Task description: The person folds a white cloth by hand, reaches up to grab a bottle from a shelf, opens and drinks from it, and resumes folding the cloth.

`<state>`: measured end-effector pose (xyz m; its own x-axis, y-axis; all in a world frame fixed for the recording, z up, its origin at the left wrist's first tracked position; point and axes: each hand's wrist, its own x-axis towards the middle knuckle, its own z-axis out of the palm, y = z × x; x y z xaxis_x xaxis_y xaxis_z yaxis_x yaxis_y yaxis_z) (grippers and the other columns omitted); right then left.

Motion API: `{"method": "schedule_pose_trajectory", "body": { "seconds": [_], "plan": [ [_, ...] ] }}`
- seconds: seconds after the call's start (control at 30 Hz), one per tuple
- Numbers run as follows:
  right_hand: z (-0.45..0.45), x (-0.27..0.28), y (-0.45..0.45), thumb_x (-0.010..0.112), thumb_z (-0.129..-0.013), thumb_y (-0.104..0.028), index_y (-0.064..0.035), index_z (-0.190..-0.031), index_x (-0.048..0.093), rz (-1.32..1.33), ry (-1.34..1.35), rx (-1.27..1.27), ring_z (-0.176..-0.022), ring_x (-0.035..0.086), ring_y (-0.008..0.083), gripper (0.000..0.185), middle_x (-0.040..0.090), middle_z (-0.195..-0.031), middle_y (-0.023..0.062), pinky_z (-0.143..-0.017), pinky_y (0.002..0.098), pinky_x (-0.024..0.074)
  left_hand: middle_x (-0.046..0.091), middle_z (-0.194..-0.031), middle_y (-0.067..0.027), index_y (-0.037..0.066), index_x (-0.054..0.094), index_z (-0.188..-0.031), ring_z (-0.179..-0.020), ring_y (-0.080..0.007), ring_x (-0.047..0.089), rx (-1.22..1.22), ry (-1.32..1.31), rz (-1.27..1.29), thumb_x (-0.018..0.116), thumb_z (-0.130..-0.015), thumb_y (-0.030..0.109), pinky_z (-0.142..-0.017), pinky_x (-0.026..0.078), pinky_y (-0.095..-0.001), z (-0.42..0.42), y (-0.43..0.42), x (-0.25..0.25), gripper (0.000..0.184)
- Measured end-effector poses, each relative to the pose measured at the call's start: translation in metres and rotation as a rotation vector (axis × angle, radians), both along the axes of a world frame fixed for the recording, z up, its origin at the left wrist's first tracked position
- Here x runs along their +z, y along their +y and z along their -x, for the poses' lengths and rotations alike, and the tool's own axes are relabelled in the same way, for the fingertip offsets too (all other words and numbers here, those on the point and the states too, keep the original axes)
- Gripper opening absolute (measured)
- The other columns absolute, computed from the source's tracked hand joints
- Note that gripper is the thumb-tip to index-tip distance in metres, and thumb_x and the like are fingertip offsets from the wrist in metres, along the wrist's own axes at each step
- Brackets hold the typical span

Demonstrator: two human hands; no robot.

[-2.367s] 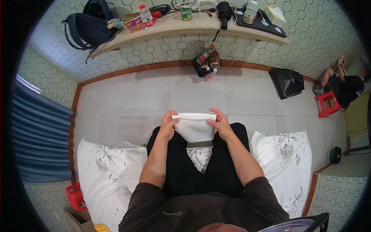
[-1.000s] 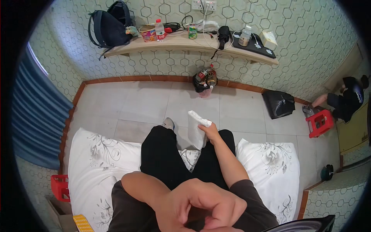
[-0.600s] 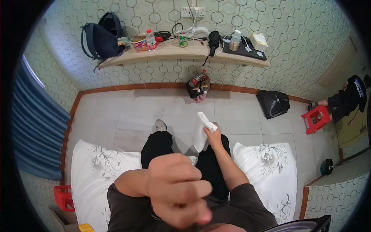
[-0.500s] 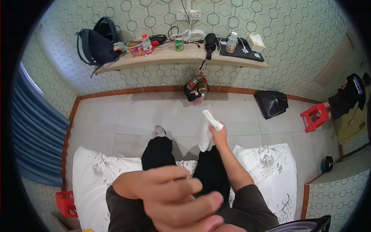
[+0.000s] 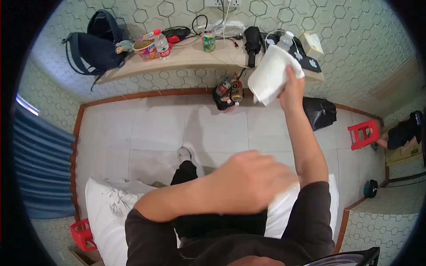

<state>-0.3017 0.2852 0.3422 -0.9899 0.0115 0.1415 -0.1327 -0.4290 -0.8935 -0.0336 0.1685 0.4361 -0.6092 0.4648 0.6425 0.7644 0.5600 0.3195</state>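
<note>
We hold the white cloth (image 5: 271,73) aloft in the closed right hand (image 5: 293,88), before the surface (image 5: 191,56). The left hand (image 5: 250,181) is blurred, fingers curled; we cannot tell its contents. A wide swing could topple the capped bottle (image 5: 286,40). We read no lettering; the black slab (image 5: 306,60) bears an apple-shaped mark.

blurred at five o'clock: the bare left hand (image 5: 257,182). the white fabric cloth (image 5: 270,74) hides the base of the clear, white-capped bottle (image 5: 285,41) at one; the top edge crops the white wall socket (image 5: 214,2) at twelve.
</note>
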Motion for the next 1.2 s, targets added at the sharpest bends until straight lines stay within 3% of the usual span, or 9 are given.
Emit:
{"method": "schedule_pose_trajectory", "body": {
  "seconds": [0.27, 0.33, 0.43, 0.5, 0.73, 0.87, 1.0, 1.1, 1.2],
  "plan": [
    [0.185, -0.024, -0.069, 0.066, -0.088, -0.015, 0.0062, -0.132, 0.04, 0.079, 0.109, -0.104, -0.113, 0.055, 0.0246, 0.055, 0.052, -0.126, 0.021, -0.096, 0.034, 0.0445, 0.044, -0.136, -0.0216, 0.003, 0.054, -0.123, -0.118, -0.0409, 0.046, 0.62, -0.732, 0.554, 0.063, -0.082, 0.03, -0.099, 0.039, -0.0452, -0.059, -0.159, -0.329, 0.049],
    [0.161, -0.04, -0.074, 0.07, -0.085, -0.018, 0.0059, -0.136, 0.033, -0.17, 0.004, -0.351, -0.118, 0.051, 0.0251, 0.067, 0.043, -0.134, 0.0232, -0.099, 0.0351, 0.0419, 0.043, -0.139, -0.0202, 0.006, 0.054, -0.127, -0.122, -0.0401, 0.044, 0.687, -0.703, 0.05, 0.063, -0.083, 0.033, -0.104, 0.036, -0.0459, -0.098, -0.166, -0.388, 0.052],
    [0.198, -0.09, -0.044, 0.074, -0.079, -0.025, 0.0056, -0.136, 0.03, -0.284, 0.159, -0.432, -0.123, 0.043, 0.03, 0.078, 0.032, -0.139, 0.0262, -0.1, 0.0377, 0.0398, 0.043, -0.14, -0.0182, 0.008, 0.054, -0.128, -0.124, -0.0395, 0.043, 0.753, -0.758, 0.065, 0.063, -0.084, 0.034, -0.103, 0.037, -0.0461, -0.071, -0.172, -0.396, 0.052],
    [0.226, -0.091, -0.038, 0.077, -0.075, -0.029, 0.0043, -0.133, 0.037, -0.632, 0.13, -0.746, -0.116, 0.051, 0.032, 0.078, 0.044, -0.132, 0.025, -0.096, 0.0383, 0.0425, 0.043, -0.141, -0.0161, 0.01, 0.053, -0.129, -0.126, -0.039, 0.042, 0.842, -0.827, 0.085, 0.063, -0.084, 0.035, -0.103, 0.038, -0.0463, -0.07, -0.17, -0.397, 0.052],
    [0.246, -0.07, -0.012, 0.078, -0.072, -0.027, 0.0019, -0.119, 0.052, -0.644, 0.166, -0.51, -0.092, 0.061, 0.0287, 0.061, 0.063, -0.105, 0.0181, -0.086, 0.034, 0.0473, 0.045, -0.14, -0.0119, 0.014, 0.055, -0.127, -0.126, -0.0376, 0.043, 0.912, -0.825, 0.123, 0.062, -0.084, 0.036, -0.102, 0.039, -0.0463, -0.045, -0.174, -0.391, 0.049],
    [0.16, -0.077, 0.011, 0.077, -0.072, -0.024, 0.0001, -0.125, 0.048, -0.603, 0.31, -0.402, -0.098, 0.061, 0.0313, 0.065, 0.061, -0.112, 0.0206, -0.087, 0.0384, 0.0478, 0.046, -0.139, -0.0112, 0.015, 0.055, -0.126, -0.126, -0.0372, 0.043, 0.984, -0.718, 0.193, 0.062, -0.084, 0.036, -0.102, 0.039, -0.0459, -0.038, -0.179, -0.399, 0.048],
    [-0.008, -0.122, 0.026, 0.076, -0.073, -0.014, -0.0005, -0.126, 0.049, -0.518, 0.132, 0.176, -0.094, 0.062, 0.0257, 0.061, 0.062, -0.107, 0.0158, -0.085, 0.0371, 0.0504, 0.044, -0.14, -0.011, 0.015, 0.057, -0.124, -0.127, -0.0355, 0.042, 0.917, -0.641, 0.239, 0.061, -0.083, 0.035, -0.101, 0.039, -0.0447, -0.053, -0.197, -0.412, 0.046],
    [-0.149, -0.138, 0.023, 0.079, -0.07, -0.015, -0.0019, -0.126, 0.051, -0.632, -0.14, 0.362, -0.091, 0.063, 0.0247, 0.064, 0.064, -0.108, 0.0147, -0.083, 0.0349, 0.0521, 0.065, -0.099, -0.011, 0.008, 0.06, -0.119, -0.092, -0.0281, 0.062, 0.627, -0.583, 0.152, 0.066, -0.081, 0.018, -0.08, 0.05, -0.0358, -0.056, -0.191, -0.377, 0.039],
    [-0.229, -0.185, 0.029, 0.082, -0.067, -0.019, -0.0002, -0.12, 0.058, -0.656, 0.028, 0.549, -0.092, 0.063, 0.0241, 0.061, 0.066, -0.107, 0.0142, -0.085, 0.0324, 0.0499, 0.064, -0.082, -0.0036, 0.007, 0.063, -0.117, -0.069, -0.0153, 0.059, 0.392, -1.023, -0.657, 0.068, -0.083, 0.008, -0.065, 0.047, -0.0243, -0.056, -0.12, -0.301, 0.035]
  ]
}}
